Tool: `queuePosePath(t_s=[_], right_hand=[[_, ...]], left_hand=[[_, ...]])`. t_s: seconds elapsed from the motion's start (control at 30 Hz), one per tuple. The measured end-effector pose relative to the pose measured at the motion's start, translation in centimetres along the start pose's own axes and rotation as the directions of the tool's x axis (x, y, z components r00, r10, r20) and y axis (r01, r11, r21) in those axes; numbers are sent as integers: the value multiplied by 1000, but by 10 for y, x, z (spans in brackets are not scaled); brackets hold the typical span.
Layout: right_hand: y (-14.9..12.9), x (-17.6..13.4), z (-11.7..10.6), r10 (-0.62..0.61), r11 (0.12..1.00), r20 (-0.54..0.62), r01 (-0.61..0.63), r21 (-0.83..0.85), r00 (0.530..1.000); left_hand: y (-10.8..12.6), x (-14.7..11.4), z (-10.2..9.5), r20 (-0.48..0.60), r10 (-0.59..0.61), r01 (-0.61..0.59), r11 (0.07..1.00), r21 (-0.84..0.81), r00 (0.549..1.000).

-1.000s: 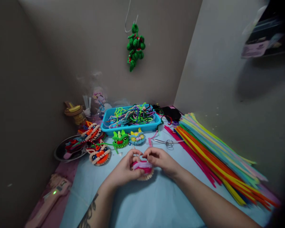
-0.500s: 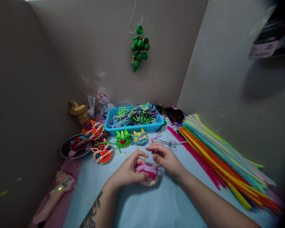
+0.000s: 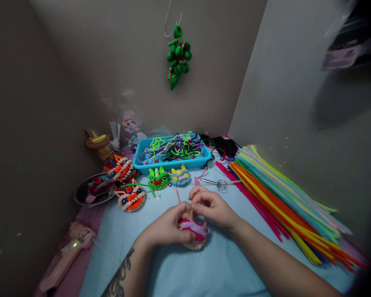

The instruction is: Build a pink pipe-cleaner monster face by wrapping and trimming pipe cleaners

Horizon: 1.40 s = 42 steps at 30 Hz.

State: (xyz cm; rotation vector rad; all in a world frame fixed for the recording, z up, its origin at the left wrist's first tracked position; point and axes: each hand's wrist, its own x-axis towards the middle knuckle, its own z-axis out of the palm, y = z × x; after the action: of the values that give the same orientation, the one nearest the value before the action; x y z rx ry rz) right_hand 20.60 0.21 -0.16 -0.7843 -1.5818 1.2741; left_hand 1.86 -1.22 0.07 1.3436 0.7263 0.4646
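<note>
My left hand [image 3: 168, 227] grips a small pink, white and cream pipe-cleaner figure [image 3: 195, 234] just above the light blue table cover [image 3: 204, 268]. My right hand [image 3: 212, 206] pinches a thin pink pipe-cleaner end sticking up from the top of the figure. Both hands meet over the figure and hide most of its upper side.
Finished pipe-cleaner faces lie beyond the hands: a green one [image 3: 157, 178], a blue one [image 3: 179, 176], orange ones [image 3: 130, 199]. A blue tray [image 3: 142, 165] holds tangled pipe cleaners. Scissors [image 3: 218, 183] lie near a long stack of straight pipe cleaners [image 3: 284, 198]. A pink glue gun [image 3: 69, 251] sits left. A green ornament [image 3: 177, 55] hangs on the wall.
Both hands have shifted slightly toward me with the figure. The right hand's fingers moved in onto the pink stem at the figure's top.
</note>
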Motion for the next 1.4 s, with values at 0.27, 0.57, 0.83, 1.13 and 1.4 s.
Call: queuePosePath(t_s=[0.27,0.57,0.83,1.13,1.4], right_hand=[[8,4,8,363,882,-59,-323,342,930],[8,7,-9,303,872,-216,-178,456,928],[6,3,-2,134,954,-22,-123,273,991],[7,6,-7,-111,977,-209,68,-204,972],[5,2,0,-197,919,-105,146,-368,975]], left_hand=[[3,0,7,10,-17,17,999,-27,1000],[13,-2,-11,-335,185,-256,950,-180,924],[13,-3,-17,-400,241,-381,868,-318,884],[1,7,-30,-714,383,-307,920,242,586],[11,4,-22,-517,484,-243,851,465,706]])
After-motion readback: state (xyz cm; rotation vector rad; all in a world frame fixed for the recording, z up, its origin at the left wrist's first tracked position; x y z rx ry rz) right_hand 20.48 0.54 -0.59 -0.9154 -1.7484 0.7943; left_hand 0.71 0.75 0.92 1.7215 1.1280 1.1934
